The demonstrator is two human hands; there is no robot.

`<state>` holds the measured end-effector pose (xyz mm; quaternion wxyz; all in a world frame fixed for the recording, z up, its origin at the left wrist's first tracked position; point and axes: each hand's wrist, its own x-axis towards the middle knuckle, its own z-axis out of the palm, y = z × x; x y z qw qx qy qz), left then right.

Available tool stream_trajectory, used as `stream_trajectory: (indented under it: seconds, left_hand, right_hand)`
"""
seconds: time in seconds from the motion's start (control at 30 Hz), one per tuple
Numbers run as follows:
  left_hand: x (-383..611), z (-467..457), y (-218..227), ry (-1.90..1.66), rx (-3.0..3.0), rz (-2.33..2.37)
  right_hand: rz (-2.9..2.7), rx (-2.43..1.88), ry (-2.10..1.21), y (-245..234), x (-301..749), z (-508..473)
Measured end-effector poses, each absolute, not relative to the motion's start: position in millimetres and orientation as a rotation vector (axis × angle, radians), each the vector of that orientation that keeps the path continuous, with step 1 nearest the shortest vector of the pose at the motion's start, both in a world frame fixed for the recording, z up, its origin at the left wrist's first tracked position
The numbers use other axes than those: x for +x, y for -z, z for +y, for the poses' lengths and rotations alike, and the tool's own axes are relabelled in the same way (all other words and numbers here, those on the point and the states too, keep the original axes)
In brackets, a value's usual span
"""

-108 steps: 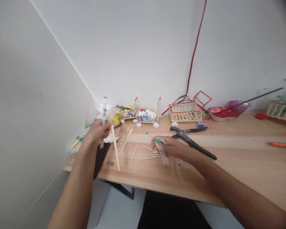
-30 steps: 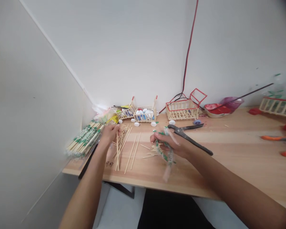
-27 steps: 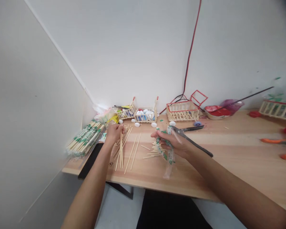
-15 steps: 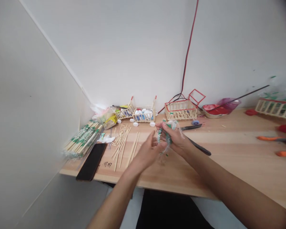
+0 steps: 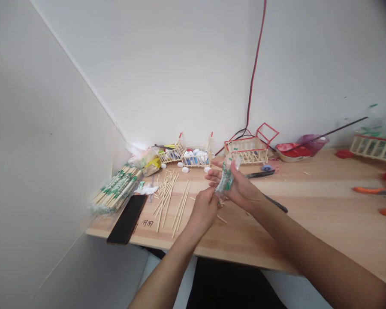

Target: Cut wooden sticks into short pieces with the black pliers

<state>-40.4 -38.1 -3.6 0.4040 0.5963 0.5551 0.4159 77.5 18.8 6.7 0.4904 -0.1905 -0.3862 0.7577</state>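
Crumpled clear plastic wrapping with green print (image 5: 224, 176) is bunched between my two hands above the table. My left hand (image 5: 206, 206) is closed on its lower end. Around its upper part is my right hand (image 5: 241, 186), thumb pressed on the plastic and some fingers reaching out past it. To the left lie loose wooden chopsticks (image 5: 166, 195), with several more in a separate group (image 5: 182, 206). Under my hands are short cut stick pieces (image 5: 221, 219). Partly hidden behind my right hand and forearm is a black-handled tool (image 5: 278, 204).
Small stick-built carts (image 5: 196, 159) stand along the wall, one with a red rim (image 5: 246, 152). Wrapped chopsticks (image 5: 117, 189) and a black phone (image 5: 127, 219) lie at left. At right are a dish of red paint (image 5: 294, 151) and orange-handled tools (image 5: 369, 190).
My left hand has closed on the lower end of the wrapping, which is now gathered into a narrower bunch. Short stick pieces now show on the table beneath my hands.
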Motion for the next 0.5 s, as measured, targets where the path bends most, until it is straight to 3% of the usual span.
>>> stream_trajectory:
  seconds: [0.3, 0.43, 0.5]
  left_hand:
    - [-83, -41, -10, -0.845, 1.711, 1.447]
    - [-173, -26, -26, -1.000, 1.913, 2.037]
    - [-220, -20, -32, -0.860, 1.918, 2.494]
  right_hand:
    - [-0.955, -0.509, -1.738, -9, 90, 27]
    - [-0.976, -0.543, -1.721, -14, 96, 28]
    - [-0.981, -0.538, -1.766, -15, 96, 26]
